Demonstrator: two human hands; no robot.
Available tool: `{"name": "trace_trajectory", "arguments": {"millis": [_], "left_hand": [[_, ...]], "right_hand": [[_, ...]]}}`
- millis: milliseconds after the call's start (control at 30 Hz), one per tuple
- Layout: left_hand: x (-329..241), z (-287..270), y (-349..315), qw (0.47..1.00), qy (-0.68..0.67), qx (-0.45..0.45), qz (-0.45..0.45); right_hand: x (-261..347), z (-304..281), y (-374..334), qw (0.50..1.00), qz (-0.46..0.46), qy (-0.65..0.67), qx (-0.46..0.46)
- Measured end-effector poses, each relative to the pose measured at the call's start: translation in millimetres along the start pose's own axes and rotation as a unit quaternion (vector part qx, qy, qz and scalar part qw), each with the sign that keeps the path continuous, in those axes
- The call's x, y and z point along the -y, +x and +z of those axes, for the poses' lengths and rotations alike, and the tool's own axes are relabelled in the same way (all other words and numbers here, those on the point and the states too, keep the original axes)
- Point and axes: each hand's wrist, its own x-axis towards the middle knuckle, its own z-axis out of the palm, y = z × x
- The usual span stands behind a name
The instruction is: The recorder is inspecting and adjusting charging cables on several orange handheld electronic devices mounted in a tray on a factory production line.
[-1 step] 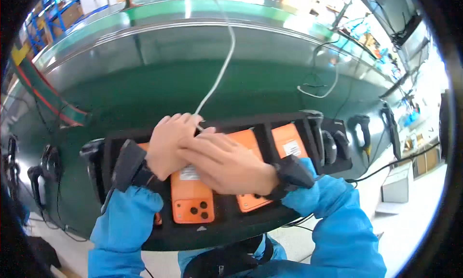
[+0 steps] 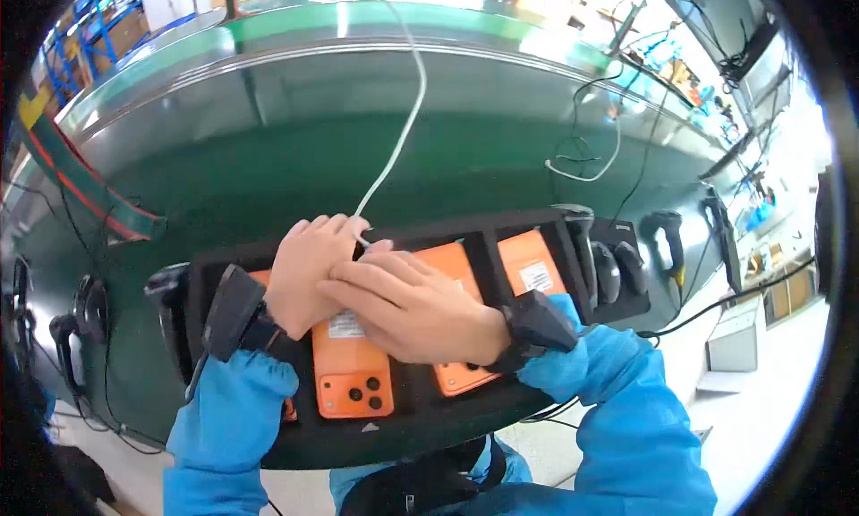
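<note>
Several orange phones lie camera-side up in a black tray (image 2: 412, 400). Both my hands meet over one phone (image 2: 353, 377) left of the middle. My left hand (image 2: 309, 270) is bent over its far part, with fingertips beside a white cable (image 2: 398, 145). My right hand (image 2: 420, 310) crosses over the left hand's inner side, its fingers pressed together. The cable runs down between the hands to the right thumb, and its end is hidden. Another phone (image 2: 452, 270) lies partly under my right hand. To the right sits a phone with a white label (image 2: 528, 261).
Black handheld scanners stand at the tray's right (image 2: 580, 248) and left (image 2: 170, 310) ends, with another scanner (image 2: 669, 243) farther right. A second white cable (image 2: 591, 176) lies on the green table (image 2: 295, 158). A red-edged green strip (image 2: 80, 181) is at left. Black cords hang near both sides.
The view has shifted slightly, so the tray and cables sit a little farther left. Both hands keep the same hold over the phone.
</note>
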Motion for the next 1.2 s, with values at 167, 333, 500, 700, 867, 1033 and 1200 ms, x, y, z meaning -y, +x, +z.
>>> {"name": "trace_trajectory", "arguments": {"millis": [167,333,500,700,867,1033,1200], "left_hand": [[-1,-3,-1,0.998,0.012,-0.034,0.055],[8,3,-5,0.997,0.000,-0.029,0.068],[8,0,-2,0.998,0.026,-0.009,0.058],[9,2,-4,0.996,0.064,0.008,0.065],[13,5,-3,0.996,0.045,-0.007,0.077],[13,6,-3,0.992,0.077,-0.015,0.099],[18,6,-4,0.995,0.046,-0.032,0.088]], "right_hand": [[-8,2,-8,0.999,-0.014,0.018,-0.040],[-4,3,-10,0.999,0.016,0.024,-0.016],[-6,2,-12,0.997,0.046,0.058,-0.028],[-9,2,-15,0.997,0.043,0.063,-0.018],[-6,1,-15,0.995,0.064,0.074,-0.021],[-10,3,-17,0.996,0.059,0.065,-0.016],[-11,3,-13,0.993,0.067,0.092,-0.039]]}}
